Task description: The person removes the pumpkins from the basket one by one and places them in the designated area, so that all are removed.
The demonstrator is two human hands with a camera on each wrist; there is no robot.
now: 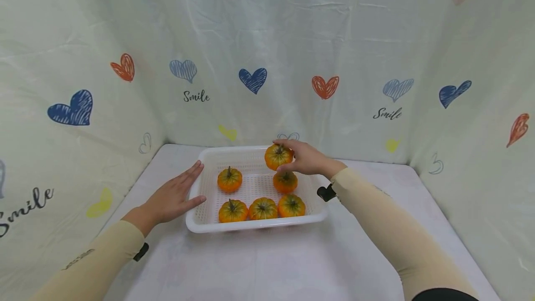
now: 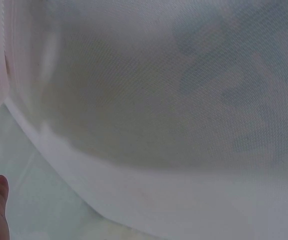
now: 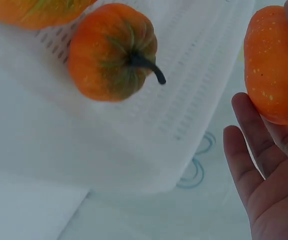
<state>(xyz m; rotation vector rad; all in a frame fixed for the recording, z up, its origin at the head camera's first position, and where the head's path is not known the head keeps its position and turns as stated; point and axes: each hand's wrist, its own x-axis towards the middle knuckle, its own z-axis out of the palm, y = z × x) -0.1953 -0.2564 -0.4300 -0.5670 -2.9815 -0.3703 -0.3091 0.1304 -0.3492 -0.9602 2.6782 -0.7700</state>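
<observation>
From where I stand, the person's right hand [image 1: 308, 158] grasps a small orange pumpkin [image 1: 277, 157] between thumb and fingers, holding it up at the back of a white basket [image 1: 259, 225], a little right of the middle. The left hand [image 1: 173, 195] grips nothing; its fingers lie straight, spread along the basket's left side, thumb reaching over the rim. Just in front of the held pumpkin, inside the basket, sits a second pumpkin [image 1: 285, 183], partly under the right hand's thumb. Across from it, on the left, stands another pumpkin [image 1: 229, 180], stem up. Along the front wall three more pumpkins [image 1: 263, 209] line up side by side. The basket rests on a table with a white cover [image 1: 251, 268], and behind hangs a pale curtain [image 1: 284, 36] printed with hearts [image 1: 252, 80] and the word "Smile" [image 1: 196, 96]
</observation>
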